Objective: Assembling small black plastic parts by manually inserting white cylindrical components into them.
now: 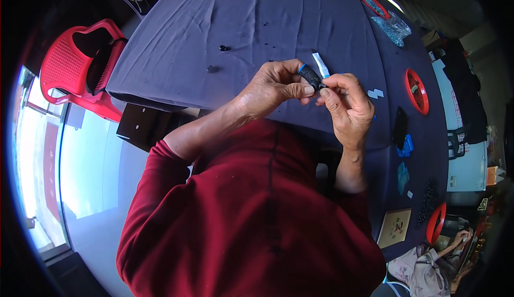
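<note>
My left hand (278,85) and my right hand (350,104) meet above the near edge of the cloth-covered table. Thumbs and index fingers pinch a small black part (322,86) between them; the fingertips hide most of it. A black finger sleeve with a blue rim (309,74) covers the left index finger. Just beyond the fingertips lies a slim cutter (320,64) with a silvery body and a dark tip. Two small black round parts, one farther off (224,47) and one nearer (211,68), rest on the cloth to the left, apart from both hands.
Dark cloth (176,35) covers the table. Along the right are a bag of blue-grey pieces (393,28), a red tray (409,91), a phone-like black object (400,126) and a pile of black bits (428,198). A red chair (80,61) stands left. Another person's arm (455,243) shows lower right.
</note>
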{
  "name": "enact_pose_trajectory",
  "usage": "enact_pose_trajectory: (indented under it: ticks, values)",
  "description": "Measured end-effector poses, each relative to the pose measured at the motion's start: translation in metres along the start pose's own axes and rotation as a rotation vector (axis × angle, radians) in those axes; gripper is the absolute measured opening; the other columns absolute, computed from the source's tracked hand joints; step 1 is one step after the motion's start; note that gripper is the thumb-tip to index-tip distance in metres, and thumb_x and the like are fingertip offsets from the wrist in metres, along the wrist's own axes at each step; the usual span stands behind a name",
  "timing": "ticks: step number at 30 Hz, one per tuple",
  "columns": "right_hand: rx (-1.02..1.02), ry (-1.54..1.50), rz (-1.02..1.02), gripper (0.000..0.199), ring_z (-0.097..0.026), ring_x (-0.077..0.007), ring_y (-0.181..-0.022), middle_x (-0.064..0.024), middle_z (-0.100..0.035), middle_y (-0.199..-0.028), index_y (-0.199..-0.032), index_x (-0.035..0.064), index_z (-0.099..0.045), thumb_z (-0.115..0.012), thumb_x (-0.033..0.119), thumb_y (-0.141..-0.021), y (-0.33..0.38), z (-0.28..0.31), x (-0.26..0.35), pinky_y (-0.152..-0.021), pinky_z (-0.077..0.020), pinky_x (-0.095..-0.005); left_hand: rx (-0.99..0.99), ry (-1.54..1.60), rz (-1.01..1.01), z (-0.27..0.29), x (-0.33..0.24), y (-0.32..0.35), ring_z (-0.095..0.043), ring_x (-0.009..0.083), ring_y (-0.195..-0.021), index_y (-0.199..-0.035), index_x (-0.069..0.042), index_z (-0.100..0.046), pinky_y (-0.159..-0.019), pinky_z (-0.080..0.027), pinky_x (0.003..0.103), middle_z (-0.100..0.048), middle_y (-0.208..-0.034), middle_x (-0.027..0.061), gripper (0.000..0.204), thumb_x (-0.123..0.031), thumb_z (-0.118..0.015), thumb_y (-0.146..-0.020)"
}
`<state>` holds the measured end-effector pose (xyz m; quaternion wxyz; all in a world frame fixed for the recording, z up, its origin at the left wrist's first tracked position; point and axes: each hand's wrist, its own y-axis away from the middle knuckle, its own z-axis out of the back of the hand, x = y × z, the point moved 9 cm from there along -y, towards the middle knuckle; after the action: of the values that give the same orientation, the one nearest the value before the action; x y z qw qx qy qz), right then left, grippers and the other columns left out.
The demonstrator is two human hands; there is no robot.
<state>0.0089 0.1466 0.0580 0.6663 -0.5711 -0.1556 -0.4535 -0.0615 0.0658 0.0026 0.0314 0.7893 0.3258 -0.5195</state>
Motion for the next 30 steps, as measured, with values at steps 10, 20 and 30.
enact_pose_trajectory:
  ticks: [10,20,30]
  values:
    - [-0.054,0.103,0.11,0.013,-0.055,-0.0096,-0.065,-0.0069,-0.054,-0.085,-0.091,-0.0034,-0.057,-0.06,-0.006,-0.078,0.003,0.0,0.005,-0.058,-0.0467,-0.0197,-0.032,-0.031,-0.002,-0.001,0.001,0.002,-0.057,0.0111,-0.07,-0.088,0.001,-0.056,-0.069,-0.047,0.025,-0.061,-0.077,0.0069,0.012,-0.004,-0.061,-0.08]
    - [-0.137,-0.028,0.076,0.009,-0.053,-0.0091,-0.061,-0.0073,-0.053,-0.084,-0.088,-0.0033,-0.057,-0.059,-0.003,-0.079,0.006,-0.002,-0.003,-0.054,-0.0462,-0.0203,-0.03,0.032,-0.047,0.002,0.005,0.002,-0.056,0.0115,-0.072,-0.092,0.001,-0.057,-0.07,-0.046,0.025,-0.061,-0.08,0.0057,0.013,-0.005,-0.06,-0.08]
    - [-0.174,0.101,0.225,0.013,-0.051,-0.0078,-0.063,-0.0061,-0.054,-0.081,-0.088,-0.0016,-0.058,-0.061,-0.006,-0.076,0.007,-0.001,0.01,-0.053,-0.0419,-0.0185,-0.022,0.082,-0.037,0.001,0.01,0.001,-0.056,0.0113,-0.071,-0.095,0.0,-0.058,-0.07,-0.045,0.025,-0.06,-0.082,0.0045,0.013,-0.004,-0.058,-0.083]
